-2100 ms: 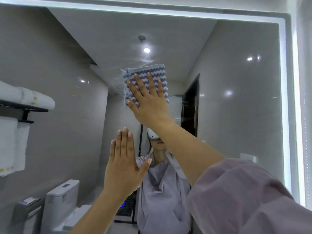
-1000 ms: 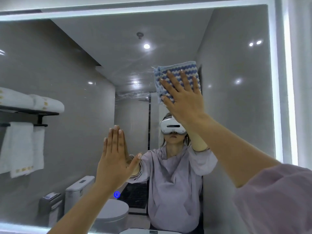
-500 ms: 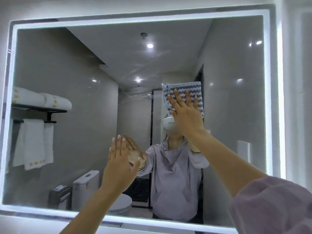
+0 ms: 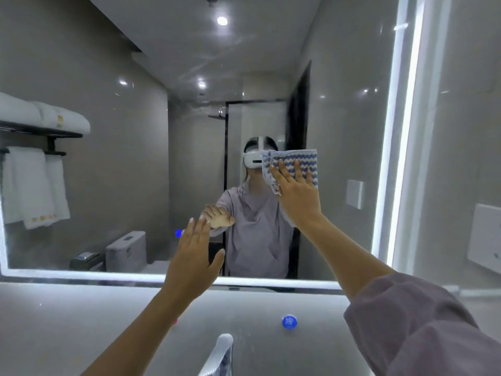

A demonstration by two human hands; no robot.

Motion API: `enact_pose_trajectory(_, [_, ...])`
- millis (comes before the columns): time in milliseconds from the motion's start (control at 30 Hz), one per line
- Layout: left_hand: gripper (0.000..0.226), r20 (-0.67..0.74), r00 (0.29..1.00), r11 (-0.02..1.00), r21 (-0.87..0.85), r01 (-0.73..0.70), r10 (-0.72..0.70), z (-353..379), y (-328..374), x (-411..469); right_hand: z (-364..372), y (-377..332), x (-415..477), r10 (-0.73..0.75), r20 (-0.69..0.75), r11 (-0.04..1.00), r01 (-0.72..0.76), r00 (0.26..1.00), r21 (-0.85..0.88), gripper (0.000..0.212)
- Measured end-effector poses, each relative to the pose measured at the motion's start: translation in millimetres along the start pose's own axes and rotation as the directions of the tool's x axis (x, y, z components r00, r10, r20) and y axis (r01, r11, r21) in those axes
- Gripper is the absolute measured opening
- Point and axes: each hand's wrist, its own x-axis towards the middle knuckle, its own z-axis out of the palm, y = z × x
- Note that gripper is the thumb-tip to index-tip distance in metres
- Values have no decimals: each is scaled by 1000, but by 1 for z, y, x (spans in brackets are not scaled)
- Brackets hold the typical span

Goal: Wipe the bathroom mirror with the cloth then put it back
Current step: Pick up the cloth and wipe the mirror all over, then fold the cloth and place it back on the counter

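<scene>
R hand (image 4: 298, 196) flat on cloth (image 4: 299, 160), fingers straight & spread, pressing it to mirror (image 4: 108, 185) at mid-height, nearer right edge. L hand (image 4: 193, 256) raised by bottom edge, fingers straight, holding nothing. Small blue cap (image 4: 289, 322) on worktop (image 4: 54, 321).

Looks to be a bathroom, with a wide wall mirror (image 4: 341, 126) edged in white light above a pale counter (image 4: 67, 321) and the top of a tap (image 4: 218, 351) at the near edge. Reflects a toilet (image 4: 126, 251) low on the left, rolled towels (image 4: 54, 118) on a black rack (image 4: 51, 134) with hanging towels (image 4: 29, 185) under it, and a shower head (image 4: 217, 116) beside a glass screen (image 4: 254, 123) at the back. Has glossy grey walls (image 4: 461, 131) and small ceiling lights (image 4: 222, 20) throughout.
</scene>
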Motion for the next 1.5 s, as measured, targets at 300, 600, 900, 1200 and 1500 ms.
enact_pose_trajectory(300, [48,194,981,967,-247,67,-18,-3,47,-52,-3,-22,-117,273,-11,822,-228,962,522,46])
enact_pose_trajectory(600, [54,299,949,936,-294,191,-99,13,45,-115,-38,-69,-225,307,635,-293,-565,709,772,31])
enact_pose_trajectory(900, [31,639,688,287,-626,725,-344,15,51,-176,-77,-100,-305,-44,823,-756,-557,566,343,44])
enact_pose_trajectory(1200, [44,754,558,33,-584,811,-347,19,57,-219,-78,-106,-340,-62,900,-730,-635,432,254,36])
enact_pose_trajectory(1500, [21,696,575,125,-585,801,-429,32,58,-234,-65,-97,-369,-122,947,-786,-612,295,89,61])
